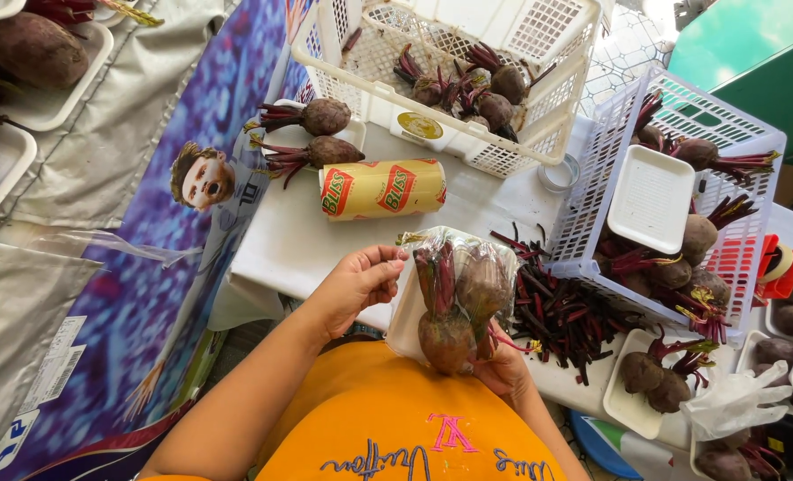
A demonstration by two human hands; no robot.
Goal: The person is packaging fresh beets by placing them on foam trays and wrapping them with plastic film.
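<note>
Left hand: the left hand (361, 281) is raised over the near edge of the table (467, 205), its fingertips pinching the clear plastic film (432, 239) at the top left corner of the tray.
Right hand: the right hand (503, 365) is mostly hidden beneath and behind the tray; its fingers curl around the lower right side, gripping it from below.
Foam tray: the white foam tray (405, 316) is held tilted up between both hands, close to the person's orange shirt (396, 419), above the table's near edge.
Beetroots in tray: two beetroots (454, 307) lie side by side in the tray, bulbs toward the person, red stems pointing away, with film stretched over them.
Film roll: a yellow roll of wrap (383, 188) lies on its side on the table, just beyond the tray.
Cut stems: a heap of trimmed red stems (561, 312) lies on the table, right of the tray.
White basket: a white basket (454, 71) with beetroots stands at the far side; two loose beets on a tray (312, 134) sit to its left.
Lilac basket: a pale crate (672, 196) on the right holds beetroots and an empty foam tray (650, 198).
Filled tray: another tray with beets (650, 379) sits at the near right, beside a crumpled plastic glove (735, 401).
</note>
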